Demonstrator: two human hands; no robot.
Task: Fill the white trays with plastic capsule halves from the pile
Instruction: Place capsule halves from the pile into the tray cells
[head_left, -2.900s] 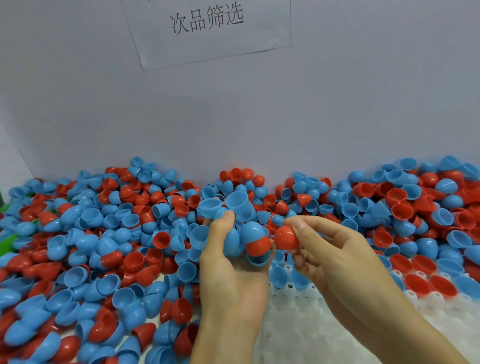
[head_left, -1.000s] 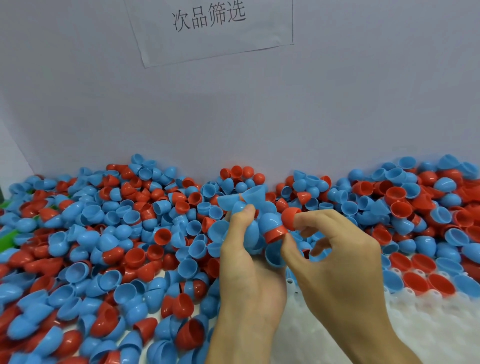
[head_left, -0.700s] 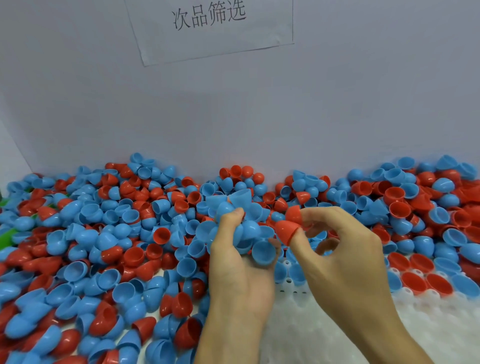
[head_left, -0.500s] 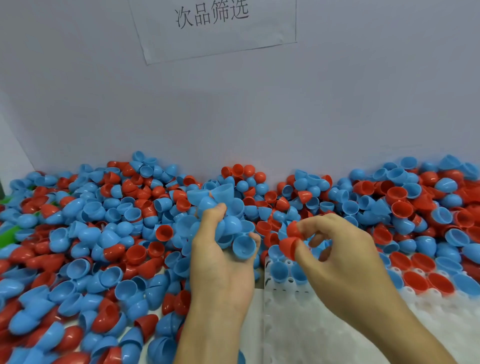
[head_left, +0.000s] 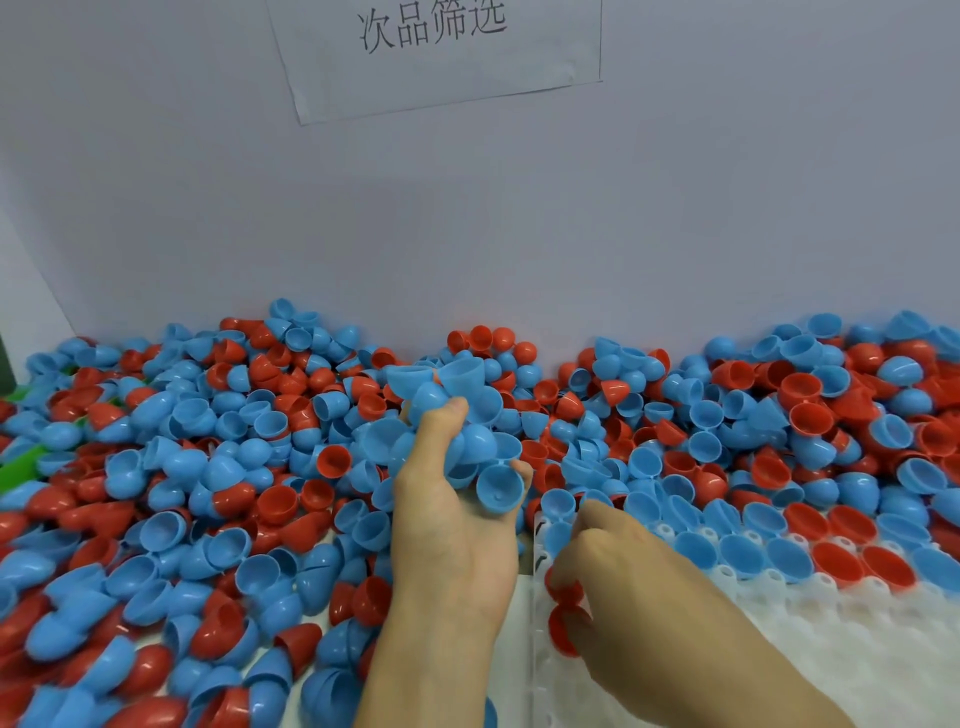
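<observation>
While the right hand (head_left: 618, 587) pinches red plastic capsule halves (head_left: 563, 629) over the white moulded tray (head_left: 779, 649) beside the pile (head_left: 208, 467), the left hand (head_left: 457, 519), overfull, grips blue plastic halves (head_left: 467, 431) and could spill some.

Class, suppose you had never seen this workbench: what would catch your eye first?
A sea of blue and red capsule halves heaped against the grey wall. At centre, the left hand grips a bunch of blue halves, while the right hand sets red halves into the white tray.

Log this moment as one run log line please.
left hand: holds blue halves | right hand: setting red halves into white tray
</observation>
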